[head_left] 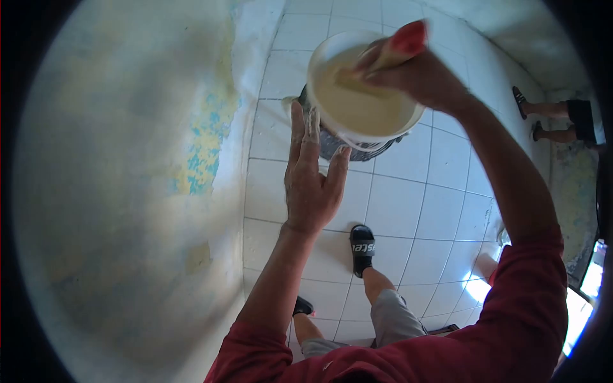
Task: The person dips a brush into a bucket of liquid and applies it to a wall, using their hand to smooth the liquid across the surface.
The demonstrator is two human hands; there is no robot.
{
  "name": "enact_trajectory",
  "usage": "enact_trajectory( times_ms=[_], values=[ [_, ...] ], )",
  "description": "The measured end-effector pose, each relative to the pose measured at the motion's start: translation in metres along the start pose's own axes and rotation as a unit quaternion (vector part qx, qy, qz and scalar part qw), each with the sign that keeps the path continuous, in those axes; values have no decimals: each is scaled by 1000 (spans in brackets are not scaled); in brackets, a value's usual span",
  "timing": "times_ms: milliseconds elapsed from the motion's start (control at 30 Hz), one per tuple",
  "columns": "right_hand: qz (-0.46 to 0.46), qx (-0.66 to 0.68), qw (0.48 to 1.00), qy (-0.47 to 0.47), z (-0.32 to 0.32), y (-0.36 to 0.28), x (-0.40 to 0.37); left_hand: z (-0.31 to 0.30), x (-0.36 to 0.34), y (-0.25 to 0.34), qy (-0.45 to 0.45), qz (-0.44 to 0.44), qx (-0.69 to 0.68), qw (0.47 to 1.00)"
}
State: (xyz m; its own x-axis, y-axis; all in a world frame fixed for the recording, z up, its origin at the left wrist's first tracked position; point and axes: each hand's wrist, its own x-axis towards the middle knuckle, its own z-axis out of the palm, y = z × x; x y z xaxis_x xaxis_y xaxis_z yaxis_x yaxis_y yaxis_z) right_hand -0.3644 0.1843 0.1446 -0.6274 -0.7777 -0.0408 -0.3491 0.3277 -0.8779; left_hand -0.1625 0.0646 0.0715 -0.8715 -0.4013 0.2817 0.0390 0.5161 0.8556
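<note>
A white bucket [323, 113] of cream-coloured liquid is in front of me, tilted in this view, with a dark ribbed part [357, 152] showing beneath its rim. My right hand [408, 75] is closed round a brush [386, 59] with a red handle end, over the bucket's opening. Its bristle end reaches down to the liquid and is partly blurred. At the bucket's near left side, my left hand [313, 175] has its fingers stretched and spread, with fingertips right at the outer wall. Whitish smears mark those fingers.
A wall [128, 191] with peeling paint and turquoise patches rises close on the left. White tiles [396, 204] cover the floor. My sandalled foot [363, 250] is below the bucket. Another person's legs [555, 121] show at the far right.
</note>
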Motion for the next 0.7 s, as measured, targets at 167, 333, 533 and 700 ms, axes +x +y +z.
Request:
enact_trajectory(
  times_ms=[167, 333, 533, 700],
  values=[
    [129, -157, 967, -153, 25, 30, 38, 27, 0, -4, -37, -29, 22, 999],
    [80, -263, 954, -123, 30, 47, 43, 33, -3, -11, -30, -13, 32, 999],
    [83, 83, 991, 60, -11, 28, 0, 14, -29, -9, -37, -33, -5, 999],
    [13, 375, 920, 114, -28, 45, -18, -17, -91, -10, -38, -107, -12, 993]
  ],
)
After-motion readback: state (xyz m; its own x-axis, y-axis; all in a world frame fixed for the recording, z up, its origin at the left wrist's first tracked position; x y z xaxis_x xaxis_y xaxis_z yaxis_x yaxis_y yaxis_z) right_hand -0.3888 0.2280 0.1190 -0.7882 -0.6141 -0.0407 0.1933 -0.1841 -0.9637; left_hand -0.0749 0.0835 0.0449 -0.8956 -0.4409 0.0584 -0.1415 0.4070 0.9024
